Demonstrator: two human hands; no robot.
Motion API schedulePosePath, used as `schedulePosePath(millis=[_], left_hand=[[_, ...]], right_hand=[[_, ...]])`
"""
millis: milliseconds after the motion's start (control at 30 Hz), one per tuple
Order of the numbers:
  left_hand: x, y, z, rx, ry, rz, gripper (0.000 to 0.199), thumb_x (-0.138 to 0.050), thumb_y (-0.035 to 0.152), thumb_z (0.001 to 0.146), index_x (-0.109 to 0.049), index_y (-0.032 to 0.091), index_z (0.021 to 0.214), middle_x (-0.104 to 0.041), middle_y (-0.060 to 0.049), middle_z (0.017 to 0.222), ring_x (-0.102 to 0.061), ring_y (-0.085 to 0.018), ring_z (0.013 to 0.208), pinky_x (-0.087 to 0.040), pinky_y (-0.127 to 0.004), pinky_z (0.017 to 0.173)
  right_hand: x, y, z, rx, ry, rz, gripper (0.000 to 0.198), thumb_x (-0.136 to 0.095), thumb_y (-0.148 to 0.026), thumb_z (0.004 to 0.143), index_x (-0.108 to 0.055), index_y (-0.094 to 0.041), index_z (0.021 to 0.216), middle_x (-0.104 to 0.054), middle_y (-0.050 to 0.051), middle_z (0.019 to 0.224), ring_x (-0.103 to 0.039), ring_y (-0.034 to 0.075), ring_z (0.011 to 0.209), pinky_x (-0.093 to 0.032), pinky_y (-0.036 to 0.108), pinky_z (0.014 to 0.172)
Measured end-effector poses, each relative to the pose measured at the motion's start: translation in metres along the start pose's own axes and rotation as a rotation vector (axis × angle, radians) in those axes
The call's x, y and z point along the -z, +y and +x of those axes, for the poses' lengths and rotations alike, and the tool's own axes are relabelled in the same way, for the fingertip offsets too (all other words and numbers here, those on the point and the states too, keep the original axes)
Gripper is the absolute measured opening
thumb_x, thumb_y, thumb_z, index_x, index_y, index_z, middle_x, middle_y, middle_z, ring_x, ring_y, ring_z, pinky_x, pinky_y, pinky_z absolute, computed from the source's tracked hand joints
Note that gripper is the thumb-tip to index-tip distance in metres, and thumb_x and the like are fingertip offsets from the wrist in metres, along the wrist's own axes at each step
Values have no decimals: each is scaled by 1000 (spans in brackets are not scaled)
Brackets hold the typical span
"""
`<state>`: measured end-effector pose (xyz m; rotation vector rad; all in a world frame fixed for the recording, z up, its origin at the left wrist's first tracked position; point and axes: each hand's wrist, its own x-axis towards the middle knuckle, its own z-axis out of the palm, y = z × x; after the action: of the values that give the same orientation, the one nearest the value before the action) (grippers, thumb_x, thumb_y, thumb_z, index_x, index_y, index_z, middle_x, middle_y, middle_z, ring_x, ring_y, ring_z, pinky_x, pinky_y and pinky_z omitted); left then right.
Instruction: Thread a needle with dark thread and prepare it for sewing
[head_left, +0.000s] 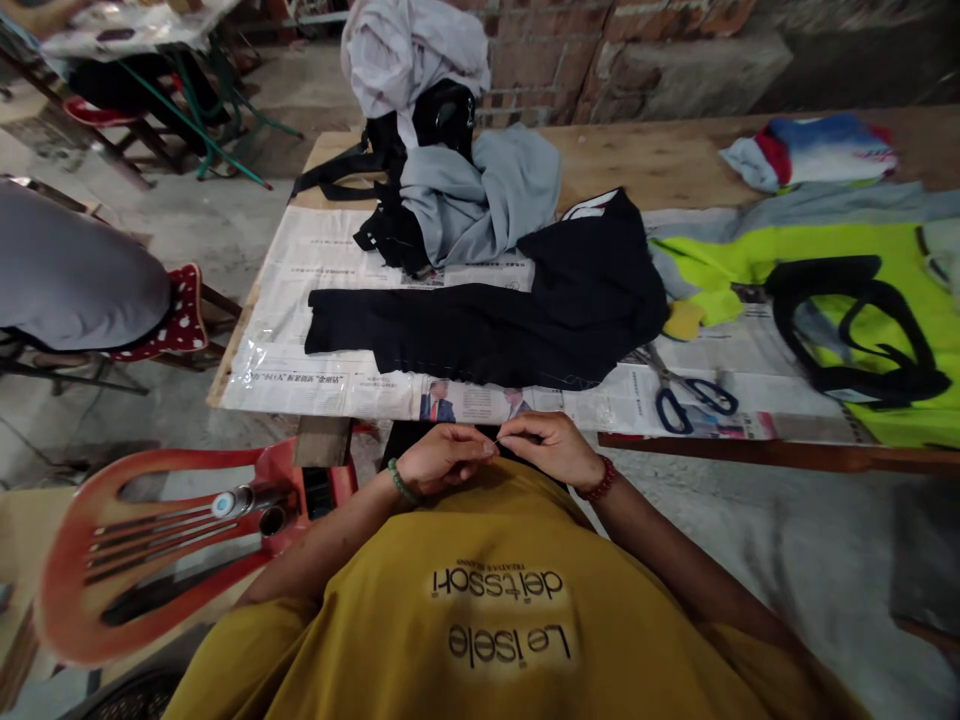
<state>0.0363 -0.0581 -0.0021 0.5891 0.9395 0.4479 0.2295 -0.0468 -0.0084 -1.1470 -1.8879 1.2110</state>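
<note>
Close to my body, just below the table's front edge, my left hand [448, 456] and my right hand [551, 446] meet fingertip to fingertip. Both are closed in a pinch. A tiny dark, thin thing seems to sit between the fingertips, too small to name. On the table ahead lies a dark navy garment piece [480, 325], its lower edge showing pale stitches. A pair of scissors [686, 393] with dark blue handles rests right of it, blades pointing towards the cloth.
Newspaper [285, 330] covers the wooden table [622, 150]. Grey cloth [480, 195], a white bundle [416, 55] and black straps lie behind. Neon yellow pieces [727, 260] and a black strip [862, 375] are at right. A red plastic chair [82, 540] stands left, near another seated person [75, 270].
</note>
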Motion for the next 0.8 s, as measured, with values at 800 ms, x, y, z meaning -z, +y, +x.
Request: schedulePosePath(millis=[800], left_hand=[[31,-20,30,-1247,517,1091,19,-51,21,88,-67,18,96,-62,-7,88,-59,-14,82,-52,-26,72]], right_hand=[[-31,-3,11,-262,151,314,20,-58,-35,75,-67,-17,78,-65,2,76,-58,13,72,-47,26,69]])
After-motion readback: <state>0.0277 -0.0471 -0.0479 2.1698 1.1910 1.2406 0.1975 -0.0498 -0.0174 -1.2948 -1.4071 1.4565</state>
